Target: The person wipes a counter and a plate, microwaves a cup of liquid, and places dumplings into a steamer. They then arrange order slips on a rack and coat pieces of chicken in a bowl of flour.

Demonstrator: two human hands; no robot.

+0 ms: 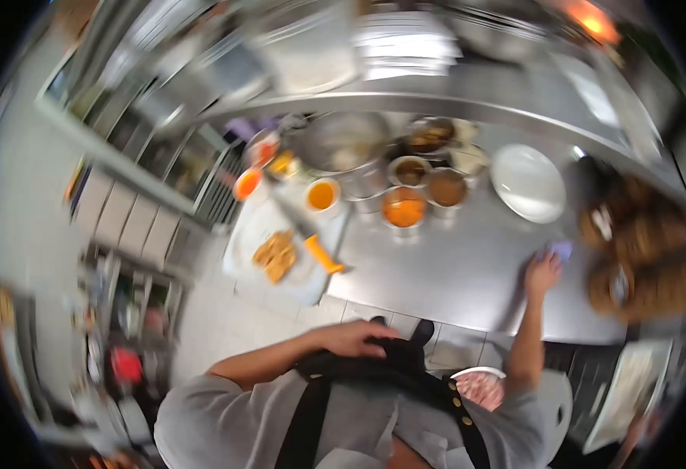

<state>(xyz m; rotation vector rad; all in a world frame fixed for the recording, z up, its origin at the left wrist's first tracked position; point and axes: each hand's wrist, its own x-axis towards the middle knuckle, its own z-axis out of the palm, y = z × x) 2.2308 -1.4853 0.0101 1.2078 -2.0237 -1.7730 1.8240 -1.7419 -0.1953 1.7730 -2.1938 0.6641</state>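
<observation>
My right hand (542,275) presses a small lilac cloth (560,250) onto the steel worktop (468,270), toward its right side. My left hand (355,338) lies against the front of my black apron (366,363), fingers stretched out and holding nothing. Left of the worktop's middle is a white cutting board (304,289) bearing a yellow-brown piece of food (275,256). Across the board's right part lies a knife with a yellow handle (324,255). A white oval plate (527,183) rests beyond my right hand. Motion blurs parts of the picture.
Sauce containers, one holding orange sauce (403,207), stand near a large metal pot (343,141). Bamboo steamers (640,250) line the right side. A metal shelf (405,102) overhangs the back edge. A bowl of pinkish pieces (480,388) sits low beside my body.
</observation>
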